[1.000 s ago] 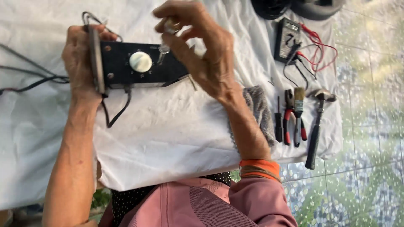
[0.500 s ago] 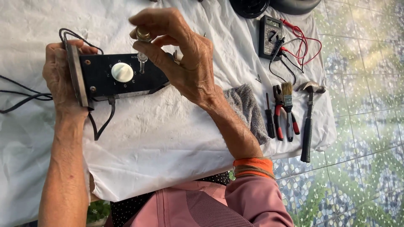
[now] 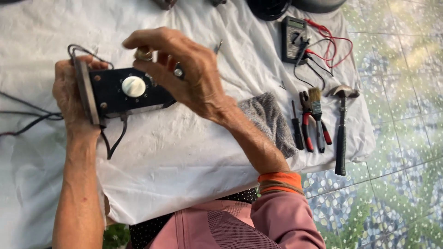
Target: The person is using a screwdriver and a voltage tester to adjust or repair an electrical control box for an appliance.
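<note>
Clearly, left grip (image 3: 69, 94) clasps control box (image 3: 122, 92).

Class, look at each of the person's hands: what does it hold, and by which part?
The left hand grips the black control box by its metal end plate. The right hand pinches a small metal part in its fingertips above the box.

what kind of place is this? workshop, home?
Probably a makeshift repair spot at home, not a proper workshop: a white cloth spread over a patterned tiled floor serves as the work surface. Laid out on it are a multimeter with leads, a hammer and pliers.
</note>
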